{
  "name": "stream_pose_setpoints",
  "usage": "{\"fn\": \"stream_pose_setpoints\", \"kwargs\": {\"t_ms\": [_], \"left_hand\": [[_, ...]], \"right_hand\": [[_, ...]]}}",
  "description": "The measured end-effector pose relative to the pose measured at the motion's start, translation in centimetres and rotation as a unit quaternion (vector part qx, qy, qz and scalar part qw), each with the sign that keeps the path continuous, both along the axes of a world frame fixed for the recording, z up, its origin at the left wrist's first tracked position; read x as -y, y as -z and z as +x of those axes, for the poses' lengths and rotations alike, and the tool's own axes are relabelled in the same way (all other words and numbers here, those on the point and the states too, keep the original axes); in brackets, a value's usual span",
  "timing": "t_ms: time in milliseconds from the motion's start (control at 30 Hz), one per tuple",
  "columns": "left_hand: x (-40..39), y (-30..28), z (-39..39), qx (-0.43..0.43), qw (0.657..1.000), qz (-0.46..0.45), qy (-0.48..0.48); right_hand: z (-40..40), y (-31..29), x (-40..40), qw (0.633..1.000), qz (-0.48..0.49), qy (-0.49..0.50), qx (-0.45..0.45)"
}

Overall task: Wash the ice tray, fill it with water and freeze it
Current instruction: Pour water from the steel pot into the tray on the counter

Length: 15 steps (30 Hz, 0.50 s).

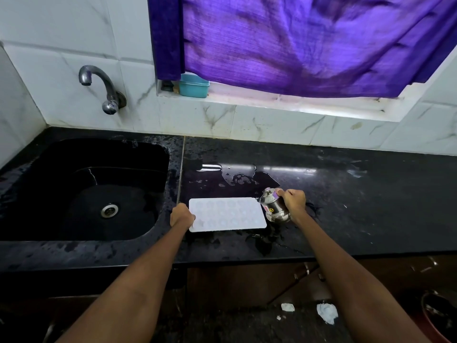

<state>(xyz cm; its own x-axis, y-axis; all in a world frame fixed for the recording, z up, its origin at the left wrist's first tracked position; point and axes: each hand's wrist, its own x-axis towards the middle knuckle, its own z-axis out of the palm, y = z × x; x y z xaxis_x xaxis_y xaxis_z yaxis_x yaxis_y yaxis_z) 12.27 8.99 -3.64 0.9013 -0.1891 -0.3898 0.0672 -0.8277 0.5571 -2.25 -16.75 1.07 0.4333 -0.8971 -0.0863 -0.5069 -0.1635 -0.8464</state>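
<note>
On the wet black stone surface (346, 194), just right of the black sink (81, 189), lies the flat white rectangular ice tray (227, 215). The left hand (181, 217) pinches its left edge. The right hand (294, 201) grips a small steel jug (273, 205), tilted toward the tray's right end; its contents are hidden.

The purple curtain (309, 40) is covering most of the window and hiding part of the teal box (193, 85) on the sill. The right hand (293, 200) is hiding the far side of the steel pot (273, 206). A dark pot (439, 318) is running off the lower right edge.
</note>
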Motion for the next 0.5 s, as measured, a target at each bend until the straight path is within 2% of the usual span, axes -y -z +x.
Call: {"fn": "stream_pose_setpoints", "kwargs": {"t_ms": [500], "left_hand": [[-0.03, 0.09, 0.05, -0.004, 1.000, 0.006, 0.002]], "right_hand": [[-0.09, 0.16, -0.20, 1.000, -0.008, 0.004, -0.017]]}}
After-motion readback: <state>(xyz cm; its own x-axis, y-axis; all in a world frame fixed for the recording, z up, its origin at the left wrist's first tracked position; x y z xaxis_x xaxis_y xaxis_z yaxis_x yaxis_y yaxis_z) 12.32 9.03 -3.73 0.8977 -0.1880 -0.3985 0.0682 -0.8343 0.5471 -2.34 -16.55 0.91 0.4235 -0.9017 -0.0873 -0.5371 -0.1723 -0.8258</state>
